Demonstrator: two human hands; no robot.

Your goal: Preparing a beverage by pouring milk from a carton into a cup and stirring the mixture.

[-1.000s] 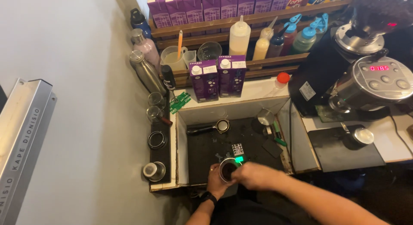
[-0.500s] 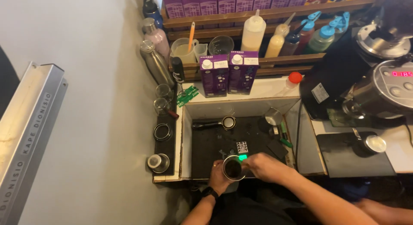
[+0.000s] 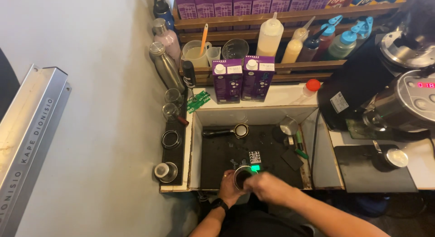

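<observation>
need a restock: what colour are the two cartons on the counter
Purple cartons, white caps; head view.

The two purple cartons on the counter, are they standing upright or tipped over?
Upright. Both purple cartons stand side by side on their bases, white caps on top, in front of the wooden shelf.

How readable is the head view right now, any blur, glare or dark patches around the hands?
Head view: the right hand is motion-blurred over the small metal cup; the left hand is sharper. The black mat is dim, a green light blooms bright, and the frame edges bend from the wide lens.
</observation>
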